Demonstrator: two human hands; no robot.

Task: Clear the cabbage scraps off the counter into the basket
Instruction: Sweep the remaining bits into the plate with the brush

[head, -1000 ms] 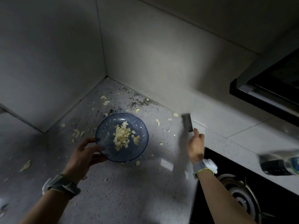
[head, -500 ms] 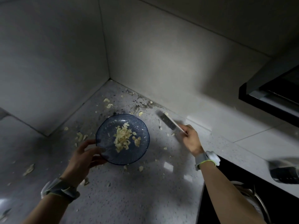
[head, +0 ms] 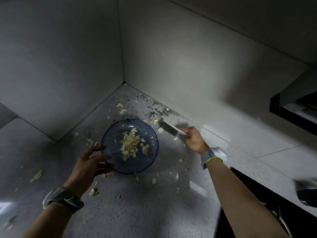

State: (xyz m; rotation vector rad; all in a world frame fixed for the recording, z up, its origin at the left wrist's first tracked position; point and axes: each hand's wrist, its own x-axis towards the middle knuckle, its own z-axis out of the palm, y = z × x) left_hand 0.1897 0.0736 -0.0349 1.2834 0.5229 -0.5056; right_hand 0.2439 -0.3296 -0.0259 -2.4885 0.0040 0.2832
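A blue glass dish with a pile of cabbage scraps in it sits tilted over the speckled grey counter. My left hand grips the dish by its near-left rim. My right hand holds the handle of a small dark brush, whose bristles lie low by the dish's far-right rim, blurred. Loose scraps lie beside the brush, and more scraps are scattered round the dish. No basket is in view.
Two tiled walls meet in a corner behind the dish, with dark crumbs along the back edge. A black hob lies at the right, a range hood above it, and a blurred bottle at the right edge.
The brush has swung from upright near the back wall down and left to the dish's rim. A few scraps by the wall have shifted toward the dish. The left hand keeps its hold.
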